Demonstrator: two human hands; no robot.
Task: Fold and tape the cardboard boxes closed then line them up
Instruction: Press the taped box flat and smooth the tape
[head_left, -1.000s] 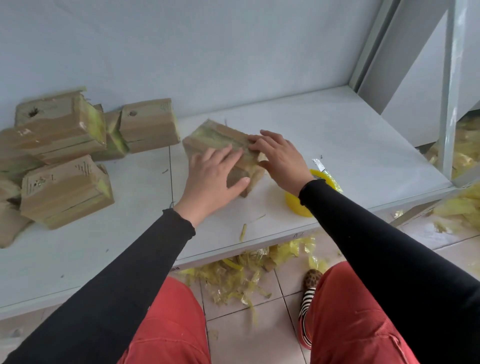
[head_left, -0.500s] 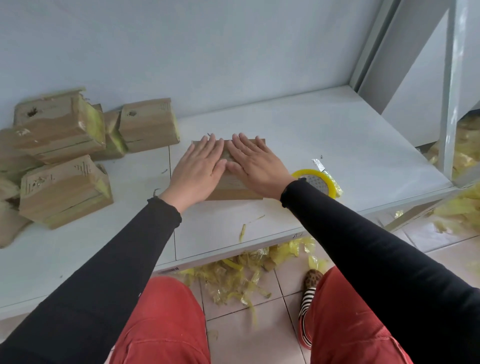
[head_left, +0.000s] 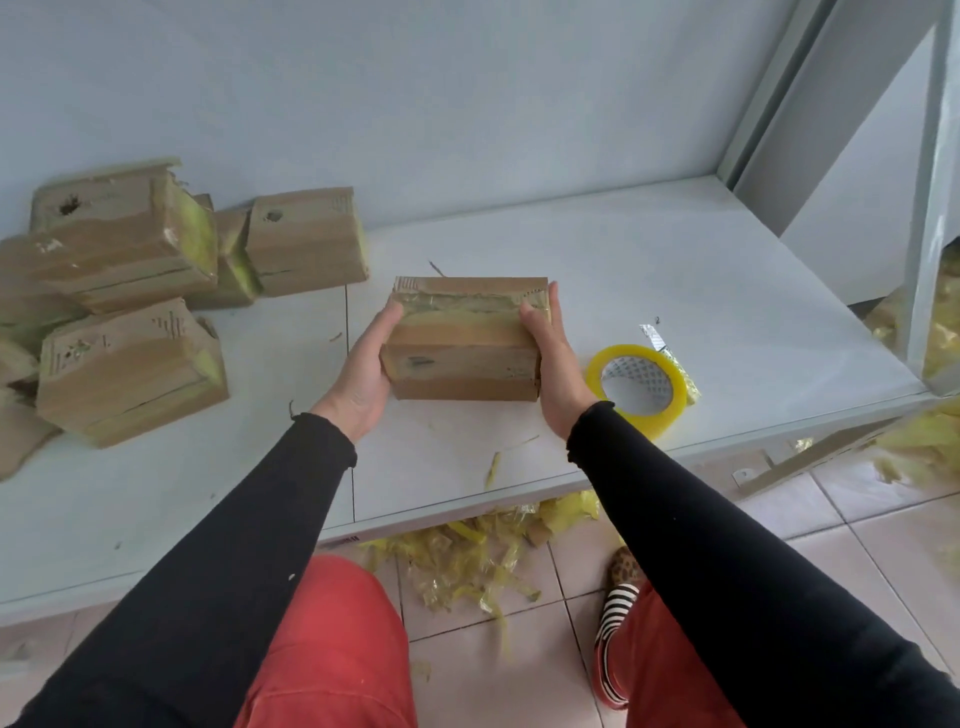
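A small cardboard box (head_left: 465, 343), closed and with yellowish tape along its top seam, stands on the white table (head_left: 675, 270) in the middle of the view. My left hand (head_left: 363, 366) grips its left end and my right hand (head_left: 556, 364) grips its right end, thumbs on the top edge; the fingers are hidden behind the box. A roll of yellow tape (head_left: 639, 387) lies flat just right of my right wrist. Several taped boxes (head_left: 130, 364) sit in a loose pile at the table's left.
The pile includes one box (head_left: 306, 241) near the back wall. Crumpled yellow tape scraps (head_left: 467, 561) litter the tiled floor under the table's front edge. A metal shelf post (head_left: 935, 208) rises at the right.
Both hands lay flat on top of the box half a second ago. They have slid off to its two ends and now grip it there; the box sits square to me.
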